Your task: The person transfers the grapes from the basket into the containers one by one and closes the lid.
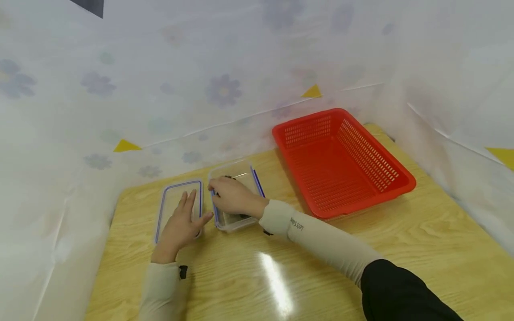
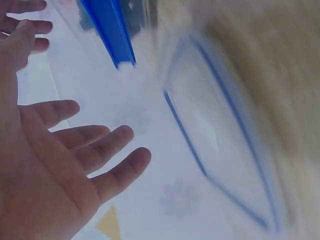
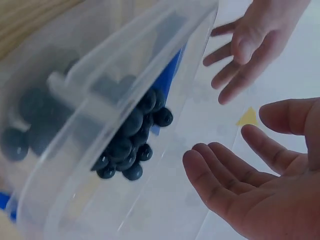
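Observation:
A clear plastic food container (image 1: 237, 223) with blue clips stands on the table. In the right wrist view a bunch of dark grapes (image 3: 127, 145) shows inside it and above its rim. My right hand (image 1: 233, 196) is over the container; in its wrist view the right hand (image 3: 255, 190) has loosely bent fingers, apart from the grapes. To the left, a clear lid (image 1: 170, 203) with a blue seal lies flat. My left hand (image 1: 180, 226) is over this lid with fingers spread. The left wrist view shows the left hand (image 2: 65, 165) holding nothing, beside the blurred lid.
A red perforated basket (image 1: 325, 174) stands at the back right of the wooden table (image 1: 233, 276). Flowered white sheeting (image 1: 249, 58) hangs behind the table and along its sides. Yellow triangles (image 1: 312, 91) mark the sheeting.

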Demonstrator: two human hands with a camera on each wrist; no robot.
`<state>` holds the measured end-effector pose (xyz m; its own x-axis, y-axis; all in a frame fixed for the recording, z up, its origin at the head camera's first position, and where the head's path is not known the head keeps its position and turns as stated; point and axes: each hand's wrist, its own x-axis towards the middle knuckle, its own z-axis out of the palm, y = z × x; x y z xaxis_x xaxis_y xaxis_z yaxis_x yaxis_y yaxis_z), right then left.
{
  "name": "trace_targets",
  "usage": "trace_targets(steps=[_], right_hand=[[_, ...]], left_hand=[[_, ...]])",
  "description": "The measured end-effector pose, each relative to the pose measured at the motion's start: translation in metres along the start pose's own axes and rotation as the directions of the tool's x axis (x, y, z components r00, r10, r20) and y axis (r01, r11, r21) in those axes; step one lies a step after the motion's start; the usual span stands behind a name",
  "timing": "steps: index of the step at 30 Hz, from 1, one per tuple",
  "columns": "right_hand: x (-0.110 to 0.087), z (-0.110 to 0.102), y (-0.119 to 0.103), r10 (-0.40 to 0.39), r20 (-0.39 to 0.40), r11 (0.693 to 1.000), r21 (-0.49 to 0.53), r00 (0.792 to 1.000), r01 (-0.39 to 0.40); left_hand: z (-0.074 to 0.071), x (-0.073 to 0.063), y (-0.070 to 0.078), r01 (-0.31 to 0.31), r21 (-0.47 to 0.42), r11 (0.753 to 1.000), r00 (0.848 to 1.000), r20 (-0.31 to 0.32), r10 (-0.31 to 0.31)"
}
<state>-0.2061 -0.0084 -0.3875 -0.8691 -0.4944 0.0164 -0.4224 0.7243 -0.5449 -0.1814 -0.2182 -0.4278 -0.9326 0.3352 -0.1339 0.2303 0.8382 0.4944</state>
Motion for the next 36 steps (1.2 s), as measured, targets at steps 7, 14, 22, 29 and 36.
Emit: trace_targets(steps=[7,14,22,29,36], right_hand=[[0.008,0.021,-0.024,-0.006,0.034,0.978,0.210,0.999,-0.002],[0.020,0.054,-0.043,0.091,0.155,0.887,0.437,0.984,-0.151],[0.038,0.073,-0.063,0.354,0.155,0.791,0.476,0.922,-0.384],[0.056,0.082,-0.067,0.540,0.219,0.617,0.553,0.813,-0.559],[0.059,0.084,-0.060,0.532,0.269,0.562,0.597,0.803,-0.573]], left_hand=[[-0.033,0.002,-0.029,-0.004,0.066,0.998,1.000,0.015,0.003],[-0.049,0.005,-0.057,0.079,0.081,0.994,0.995,0.056,-0.084],[-0.048,0.009,-0.069,0.261,0.111,0.959,0.936,0.213,-0.280],[-0.040,0.018,-0.073,0.327,0.107,0.939,0.905,0.251,-0.344],[-0.038,0.021,-0.072,0.326,0.127,0.937,0.909,0.229,-0.348]])
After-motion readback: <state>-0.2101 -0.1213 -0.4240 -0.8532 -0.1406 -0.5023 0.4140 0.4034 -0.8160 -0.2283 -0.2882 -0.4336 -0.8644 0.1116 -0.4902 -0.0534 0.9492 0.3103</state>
